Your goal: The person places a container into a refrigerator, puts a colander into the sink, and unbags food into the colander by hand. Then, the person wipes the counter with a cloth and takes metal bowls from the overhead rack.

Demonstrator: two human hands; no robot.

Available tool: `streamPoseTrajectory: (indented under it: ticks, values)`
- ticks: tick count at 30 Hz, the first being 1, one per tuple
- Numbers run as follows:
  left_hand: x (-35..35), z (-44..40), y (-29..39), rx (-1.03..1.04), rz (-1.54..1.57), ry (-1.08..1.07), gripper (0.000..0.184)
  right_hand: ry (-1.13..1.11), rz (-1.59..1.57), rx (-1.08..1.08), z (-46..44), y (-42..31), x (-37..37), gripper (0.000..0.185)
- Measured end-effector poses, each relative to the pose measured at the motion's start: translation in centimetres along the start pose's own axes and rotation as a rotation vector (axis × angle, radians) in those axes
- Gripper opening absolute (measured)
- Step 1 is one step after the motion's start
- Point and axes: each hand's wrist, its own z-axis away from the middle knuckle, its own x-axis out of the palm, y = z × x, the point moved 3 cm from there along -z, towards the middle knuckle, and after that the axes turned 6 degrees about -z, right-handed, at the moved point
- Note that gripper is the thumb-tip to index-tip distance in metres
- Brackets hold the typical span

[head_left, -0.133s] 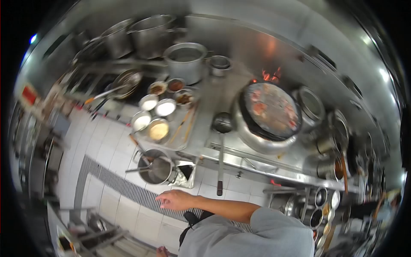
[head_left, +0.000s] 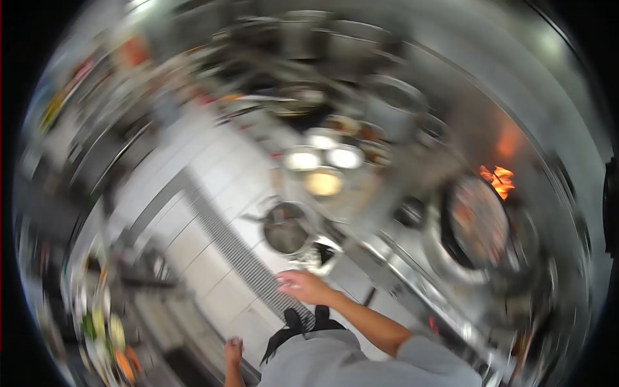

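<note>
My right hand (head_left: pixel 302 286) reaches across in front of my body, over the floor grating, its fingers loosely apart and nothing visible in them. It is nearest to a metal pot (head_left: pixel 286 227) and a foil-covered stand (head_left: pixel 316 255). My left hand (head_left: pixel 234 350) hangs low at the bottom left, its fingers blurred. Small bowls of white powder (head_left: pixel 345 157) and yellow contents (head_left: pixel 324 182) sit on the counter. A large round pan (head_left: pixel 478 221) holds reddish pieces on the stove, with flames (head_left: pixel 497 181) behind it. A dark ladle (head_left: pixel 409 212) lies between.
Tall steel pots (head_left: pixel 354 48) line the back. A floor grating (head_left: pixel 229 242) crosses the white tiles. Vegetables (head_left: pixel 116 332) are at the lower left, near a low metal shelf (head_left: pixel 187 309). The stove's front rail (head_left: pixel 419 284) runs diagonally at right.
The view has swung left, so the stove and counter have shifted right and tilted. My left hand shows more fully. The flames look larger.
</note>
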Motion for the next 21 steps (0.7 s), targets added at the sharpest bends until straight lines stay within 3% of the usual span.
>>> streamPoseTrajectory:
  ticks: [1, 2, 3, 9, 13, 18, 21]
  values:
    - [-1.9, 3.3, 4.7, -0.029, -0.069, 0.048, 0.030, -0.021, -0.059, 0.019, -0.4, -0.4, 0.9, 0.039]
    - [-4.6, 2.7, 4.8, -0.059, -0.009, 0.161, 0.031, -0.067, -0.103, 0.038, -2.3, -1.9, 2.0, 0.039]
    - [-5.1, 3.0, 6.8, -0.050, -0.003, 0.198, 0.032, -0.125, 0.036, 0.073, -3.5, -2.2, 2.2, 0.039]
    - [-4.6, 5.0, 4.9, -0.172, -0.029, 0.354, 0.033, -0.248, 0.070, 0.031, -7.4, -2.1, 6.5, 0.034]
    - [-6.4, 4.2, 5.8, -0.255, 0.113, 0.368, 0.033, -0.356, 0.136, 0.058, -11.3, -4.4, 10.6, 0.034]
    - [-11.1, -1.1, 8.1, 0.034, 0.237, 0.502, 0.024, -0.391, 0.140, 0.029, -17.4, -4.5, 16.1, 0.033]
    - [-15.9, -3.1, 12.0, 0.106, 0.276, 0.500, 0.024, -0.412, 0.123, 0.044, -20.5, -5.8, 19.7, 0.034]
